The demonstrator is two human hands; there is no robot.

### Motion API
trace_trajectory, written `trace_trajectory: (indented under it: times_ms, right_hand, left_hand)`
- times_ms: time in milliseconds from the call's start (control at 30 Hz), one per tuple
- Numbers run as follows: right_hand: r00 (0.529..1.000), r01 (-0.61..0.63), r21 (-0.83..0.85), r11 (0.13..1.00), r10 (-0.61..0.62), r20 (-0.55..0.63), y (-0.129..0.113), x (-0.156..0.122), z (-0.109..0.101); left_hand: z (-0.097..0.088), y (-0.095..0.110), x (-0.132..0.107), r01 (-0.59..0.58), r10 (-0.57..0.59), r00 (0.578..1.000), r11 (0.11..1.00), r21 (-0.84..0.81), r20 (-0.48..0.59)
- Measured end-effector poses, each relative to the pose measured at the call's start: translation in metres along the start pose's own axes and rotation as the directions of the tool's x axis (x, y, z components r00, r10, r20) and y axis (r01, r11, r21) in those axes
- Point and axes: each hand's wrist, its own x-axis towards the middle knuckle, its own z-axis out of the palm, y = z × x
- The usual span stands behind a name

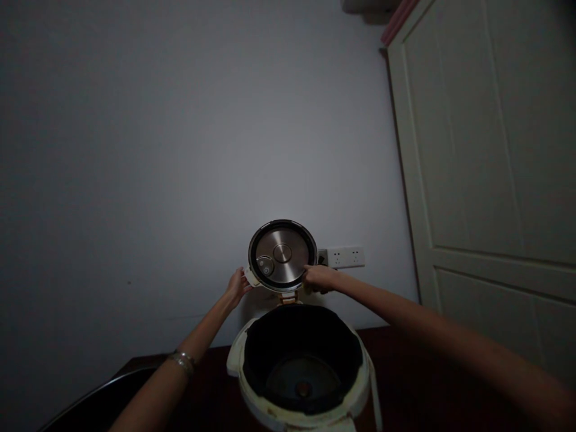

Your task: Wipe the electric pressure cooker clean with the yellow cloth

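Note:
An electric cooker (366, 378) stands in front of me with its lid (294, 249) raised upright on the hinge. The lid's metal inner plate faces me, with a small round valve cover at its lower left. My left hand (237, 287) grips the pale tab at the lid's lower left, fingers partly behind it. At the lower right rim, my right hand (318, 278) is closed, its thumb side against the inner face. Something yellowish shows dimly under that hand, too dark to name. Inside the cooker body is a dark cavity with a round piece at the bottom centre.
A plain wall (180, 150) rises close behind the lid. To the right of the lid is a white socket strip (346, 257) with a dark plug beside it. A pale panelled door (490, 150) fills the right side. A dark, curved-rimmed vessel (108, 396) sits at lower left.

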Motion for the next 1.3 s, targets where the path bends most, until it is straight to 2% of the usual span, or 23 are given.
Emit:
trace_trajectory:
  times_ms: [100,200,267,333,433,500,600,667,733,833,1000,1133,1300]
  right_hand:
    - [0.995,-0.079,-0.077,0.994,0.074,-0.072,0.026,-0.018,-0.021]
    - [0.960,-0.212,-0.145,0.966,0.178,-0.217,0.054,-0.027,-0.047]
    - [0.929,-0.275,-0.181,0.944,0.212,-0.305,0.068,-0.025,-0.062]
    - [0.913,-0.281,-0.222,0.934,0.190,-0.360,0.076,-0.012,-0.074]
    - [0.927,-0.169,-0.305,0.937,0.046,-0.371,0.073,0.026,-0.085]
    - [0.939,-0.035,-0.364,0.931,-0.095,-0.331,0.063,0.060,-0.087]
    - [0.930,0.163,-0.422,0.892,-0.282,-0.238,0.048,0.108,-0.083]
    - [0.919,0.235,-0.436,0.868,-0.345,-0.191,0.046,0.130,-0.079]
    - [0.921,0.237,-0.440,0.866,-0.344,-0.181,0.055,0.141,-0.077]
    - [0.941,0.152,-0.422,0.894,-0.261,-0.215,0.079,0.135,-0.076]
    - [0.959,-0.055,-0.332,0.942,-0.043,-0.280,0.109,0.090,-0.066]
    - [0.933,-0.243,-0.216,0.946,0.167,-0.317,0.106,0.055,-0.043]
    - [0.849,-0.453,-0.037,0.891,0.419,-0.322,0.083,0.027,-0.004]
  left_hand:
    - [0.000,-0.004,-0.002,-0.054,0.054,0.998,0.999,-0.007,0.014]
    - [-0.001,-0.008,-0.003,-0.094,0.094,0.995,0.996,0.000,0.031]
    - [-0.001,-0.010,-0.004,-0.120,0.120,0.992,0.993,0.006,0.037]
    - [-0.002,-0.013,-0.003,-0.145,0.144,0.989,0.989,0.012,0.035]
    - [-0.002,-0.017,0.001,-0.172,0.172,0.985,0.984,0.034,0.016]
    - [-0.002,-0.020,0.006,-0.189,0.190,0.982,0.980,0.055,-0.005]
    - [-0.003,-0.023,0.014,-0.214,0.217,0.975,0.973,0.083,-0.037]
    - [-0.005,-0.024,0.018,-0.232,0.237,0.970,0.968,0.096,-0.051]
    - [-0.007,-0.025,0.021,-0.250,0.257,0.965,0.962,0.109,-0.058]
    - [-0.009,-0.026,0.022,-0.269,0.278,0.959,0.955,0.126,-0.059]
    - [-0.009,-0.026,0.020,-0.295,0.305,0.950,0.947,0.129,-0.066]
    - [-0.008,-0.025,0.020,-0.301,0.309,0.949,0.946,0.122,-0.060]
    - [-0.010,-0.026,0.020,-0.293,0.301,0.952,0.947,0.130,-0.046]
